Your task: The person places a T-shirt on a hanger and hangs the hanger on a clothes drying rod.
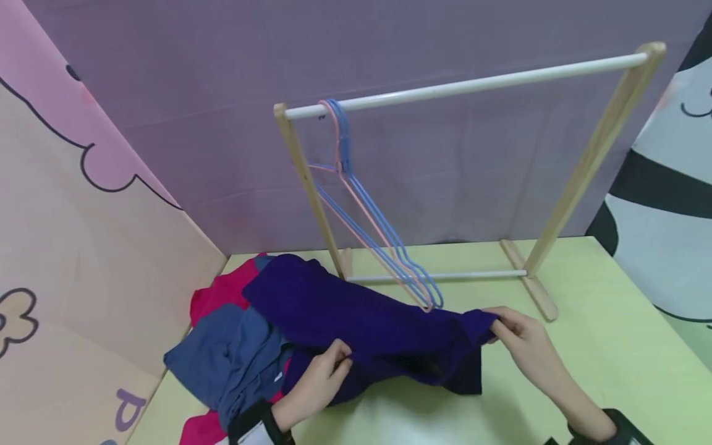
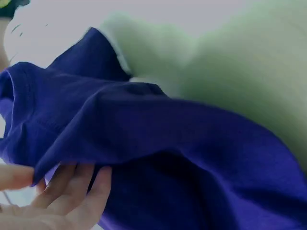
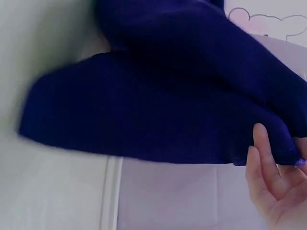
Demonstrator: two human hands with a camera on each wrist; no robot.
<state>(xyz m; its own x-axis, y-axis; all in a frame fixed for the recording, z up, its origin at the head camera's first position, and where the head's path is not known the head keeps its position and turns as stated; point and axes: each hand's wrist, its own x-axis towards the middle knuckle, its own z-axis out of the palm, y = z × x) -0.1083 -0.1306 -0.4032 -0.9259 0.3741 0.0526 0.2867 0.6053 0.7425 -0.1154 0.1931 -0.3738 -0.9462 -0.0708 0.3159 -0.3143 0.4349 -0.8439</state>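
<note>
A dark purple shirt stretches between my two hands, partly raised above the table, with folds along its front. My left hand pinches its near edge between thumb and fingers; in the left wrist view the thumb presses the cloth from one side. At the shirt's right end, my right hand pinches a corner. The right wrist view shows the shirt hanging from the fingers, some of them extended. Its far side is hidden by the folds.
Blue-grey clothing and red clothing lie heaped at the left. Behind the shirt stands a wooden rack with a white rail. Several pink and blue hangers hang at its left end, their lower ends close to the shirt.
</note>
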